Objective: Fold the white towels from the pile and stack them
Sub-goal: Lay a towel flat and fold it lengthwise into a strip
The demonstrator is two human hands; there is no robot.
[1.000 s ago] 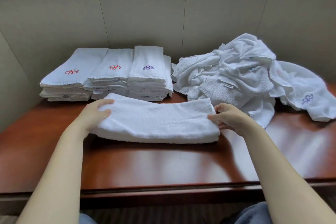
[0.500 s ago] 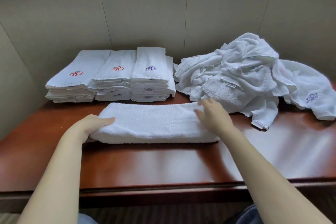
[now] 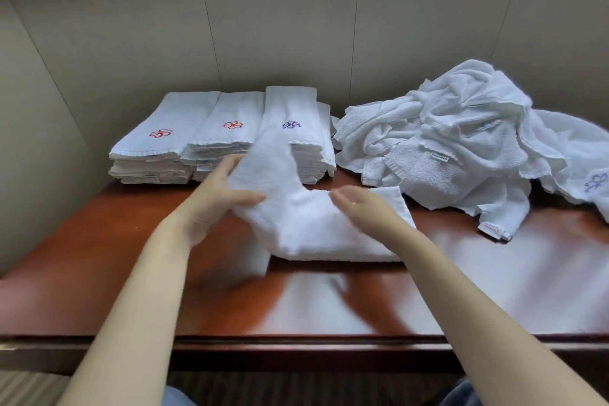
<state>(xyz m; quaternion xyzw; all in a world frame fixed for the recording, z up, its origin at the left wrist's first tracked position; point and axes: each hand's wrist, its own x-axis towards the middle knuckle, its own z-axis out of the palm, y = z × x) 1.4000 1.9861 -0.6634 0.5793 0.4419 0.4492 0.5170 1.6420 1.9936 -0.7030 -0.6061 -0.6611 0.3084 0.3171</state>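
1. On a polished reddish-brown table (image 3: 125, 260) set against a plain beige wall (image 3: 280, 43), a person is folding white towels. The view is from their own head, and only bare forearms and hands show.
2. In the middle of the table, just in front of the folded stacks, is the towel (image 3: 313, 231) now being folded. It is already narrowed into a long, thick band. Its right half lies flat on the wood, and its left half is raised and curving over toward the right.
3. The left hand (image 3: 217, 198) grips the raised end, with the thumb on the near face and the fingers behind the cloth.
4. The right hand (image 3: 359, 206) rests on the middle of the band with loose fingers pointing left. It seems to be pinning the fold line and grasps nothing. The hand is slightly blurred.
5. At the back left, three stacks (image 3: 230, 142) of folded towels stand side by side, each several towels deep. Two are topped with a red emblem and one with a bluish-purple emblem.
6. At the back right, a loose pile (image 3: 461, 142) of crumpled white towels reaches up to the nearest stack.
7. The task looks well under way. Many towels are folded, but several remain in the pile, too tangled to count. This towel needs its crosswise fold finished and must then go onto a stack.
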